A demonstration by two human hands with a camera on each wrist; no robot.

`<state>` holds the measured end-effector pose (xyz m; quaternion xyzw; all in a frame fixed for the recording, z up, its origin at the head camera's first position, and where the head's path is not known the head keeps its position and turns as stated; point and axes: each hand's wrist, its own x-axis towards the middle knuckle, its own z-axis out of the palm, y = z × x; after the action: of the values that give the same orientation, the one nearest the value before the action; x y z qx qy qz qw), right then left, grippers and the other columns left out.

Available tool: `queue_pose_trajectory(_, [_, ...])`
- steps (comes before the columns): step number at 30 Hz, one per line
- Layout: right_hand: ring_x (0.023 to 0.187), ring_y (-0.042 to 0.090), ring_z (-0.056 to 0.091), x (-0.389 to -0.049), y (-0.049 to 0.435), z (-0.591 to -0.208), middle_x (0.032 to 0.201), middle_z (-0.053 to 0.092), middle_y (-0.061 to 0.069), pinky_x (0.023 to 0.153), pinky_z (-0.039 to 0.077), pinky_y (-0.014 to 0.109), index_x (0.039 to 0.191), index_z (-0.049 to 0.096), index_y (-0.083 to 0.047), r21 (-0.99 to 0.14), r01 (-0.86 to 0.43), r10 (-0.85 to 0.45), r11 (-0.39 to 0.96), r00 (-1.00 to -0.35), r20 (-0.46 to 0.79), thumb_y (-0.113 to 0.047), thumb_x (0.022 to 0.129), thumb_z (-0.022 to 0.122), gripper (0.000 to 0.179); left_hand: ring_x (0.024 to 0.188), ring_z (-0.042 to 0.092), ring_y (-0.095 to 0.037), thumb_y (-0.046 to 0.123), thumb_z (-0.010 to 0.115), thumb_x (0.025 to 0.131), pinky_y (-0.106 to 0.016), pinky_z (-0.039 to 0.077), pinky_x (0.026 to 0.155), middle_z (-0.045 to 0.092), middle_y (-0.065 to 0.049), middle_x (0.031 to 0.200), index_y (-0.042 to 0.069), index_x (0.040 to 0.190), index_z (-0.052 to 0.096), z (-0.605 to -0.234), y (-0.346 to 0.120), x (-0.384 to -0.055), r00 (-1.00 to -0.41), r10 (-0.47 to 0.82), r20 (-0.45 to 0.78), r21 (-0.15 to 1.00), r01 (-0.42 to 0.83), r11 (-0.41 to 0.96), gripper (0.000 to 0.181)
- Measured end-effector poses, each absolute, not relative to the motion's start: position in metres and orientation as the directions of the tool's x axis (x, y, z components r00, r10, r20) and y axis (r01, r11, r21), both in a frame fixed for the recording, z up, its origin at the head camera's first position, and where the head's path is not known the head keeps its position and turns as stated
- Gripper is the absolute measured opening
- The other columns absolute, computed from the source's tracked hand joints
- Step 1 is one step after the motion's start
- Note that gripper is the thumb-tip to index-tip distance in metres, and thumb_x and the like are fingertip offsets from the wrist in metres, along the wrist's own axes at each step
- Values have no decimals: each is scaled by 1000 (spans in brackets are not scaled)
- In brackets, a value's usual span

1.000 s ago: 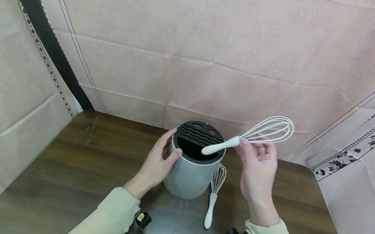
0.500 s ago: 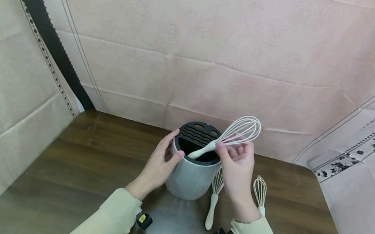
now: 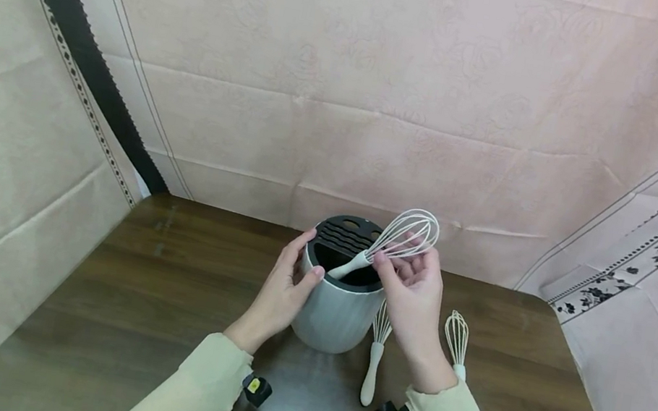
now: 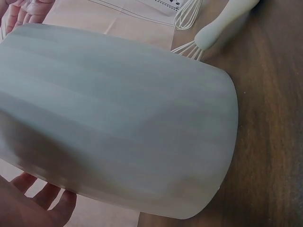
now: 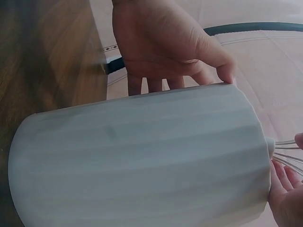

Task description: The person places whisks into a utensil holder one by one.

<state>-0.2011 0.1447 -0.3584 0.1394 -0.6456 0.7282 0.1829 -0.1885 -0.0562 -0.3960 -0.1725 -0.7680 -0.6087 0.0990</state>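
Observation:
A pale grey ribbed utensil holder [image 3: 332, 318] with a black slotted lid [image 3: 342, 236] stands upright on the table. My left hand [image 3: 282, 293] holds its left side, thumb at the rim; in the right wrist view that hand [image 5: 161, 42] lies along the wall, fingertips hidden behind it. My right hand [image 3: 416, 309] pinches a white whisk [image 3: 353, 265] near where the wires meet the handle. The whisk tilts, its handle end down in the lid's large opening and its wire head up to the right.
A second whisk [image 3: 371, 376] lies on the wooden table [image 3: 172, 310] right of the holder, its head partly hidden. A third whisk [image 3: 456, 337] lies farther right, partly covered by my right forearm. A pale cloth [image 3: 355, 56] hangs behind the table.
My right hand has moved left with the whisk, lowering its handle end into the holder's opening. The third whisk has come into sight. My left hand has stayed on the holder.

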Motion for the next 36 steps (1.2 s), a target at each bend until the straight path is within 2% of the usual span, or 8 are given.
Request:
queue_pose_trajectory(6, [97, 24, 64, -201, 145, -359, 120, 57, 23, 85, 52, 29, 130, 42, -6, -883, -460, 51, -95, -888, 457, 2, 86, 69, 52, 136, 31, -34, 23, 50, 101, -57, 29, 107, 25, -12, 154, 14, 153, 25, -391, -55, -185, -924, 139, 356, 902, 379, 209, 58])
queue_pose_trajectory(13, [106, 36, 60, -199, 145, -357, 123, 52, 27, 85, 53, 31, 135, 41, -9, -892, -443, 23, -94, -896, 443, 0, 85, 71, 60, 136, 31, -34, 23, 50, 101, -56, 29, 108, 25, -11, 154, 15, 153, 25, -393, -54, -185, -926, 123, 356, 902, 375, 213, 59])
queue_pose_trajectory(17, [111, 33, 58, -198, 147, -357, 126, 53, 23, 88, 51, 29, 137, 39, -11, -902, -430, 11, -48, -903, 430, -4, 86, 71, 61, 136, 30, -34, 22, 50, 101, -57, 29, 108, 24, -10, 154, 15, 153, 24, -393, -53, -185, -927, 120, 356, 901, 374, 218, 58])
queue_pose_trajectory(20, [115, 29, 57, -198, 149, -358, 127, 53, 24, 91, 50, 30, 137, 39, -10, -896, -442, 0, -43, -897, 443, -3, 86, 71, 60, 136, 30, -34, 22, 49, 101, -57, 28, 108, 24, -10, 154, 15, 153, 24, -394, -53, -185, -926, 119, 358, 900, 376, 219, 58])
queue_pose_trajectory(28, [112, 34, 58, -197, 161, -358, 121, 56, 21, 92, 50, 34, 134, 41, -5, -859, -506, 52, -80, -863, 503, 5, 85, 69, 57, 135, 32, -33, 23, 49, 101, -55, 30, 108, 24, -9, 154, 14, 153, 24, -396, -52, -185, -922, 116, 370, 894, 387, 226, 59])
queue_pose_trajectory(36, [109, 35, 58, -193, 189, -362, 119, 60, 16, 87, 51, 29, 133, 44, -5, -868, -489, 87, 82, -864, 496, 0, 85, 71, 55, 136, 32, -32, 21, 49, 100, -55, 30, 108, 25, -12, 154, 11, 153, 24, -398, -52, -188, -905, 118, 409, 875, 425, 230, 59])
